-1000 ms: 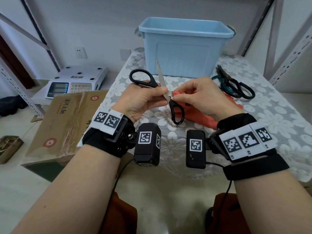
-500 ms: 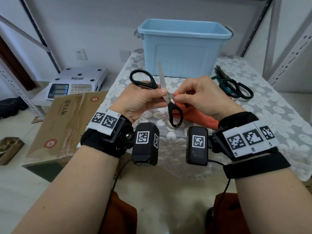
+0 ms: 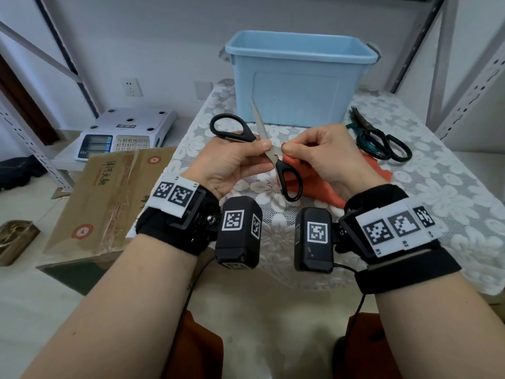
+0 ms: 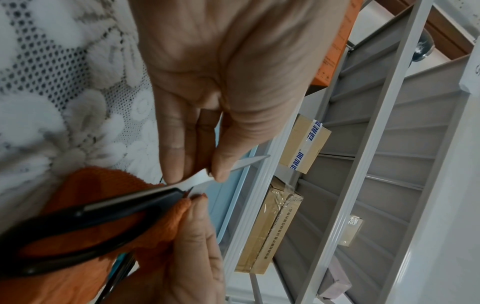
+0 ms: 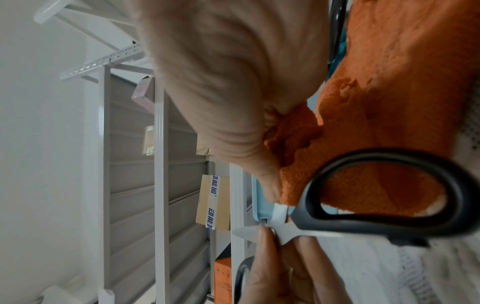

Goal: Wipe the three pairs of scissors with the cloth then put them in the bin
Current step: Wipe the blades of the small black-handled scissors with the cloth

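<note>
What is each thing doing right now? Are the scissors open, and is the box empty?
Black scissors: spread open, held up off the table.
Left hand: pinches one blade near the pivot.
Right hand: pinches the orange cloth against the blade.
Orange cloth: bunched, partly lying on the table.
Other scissors: lying on the table beside the bin, untouched.
Blue bin: upright, no lid; inside not visible.

Blue "动能加" runs along the tape (image 4: 312, 138) on a shelved carton (image 4: 301, 144).
</note>
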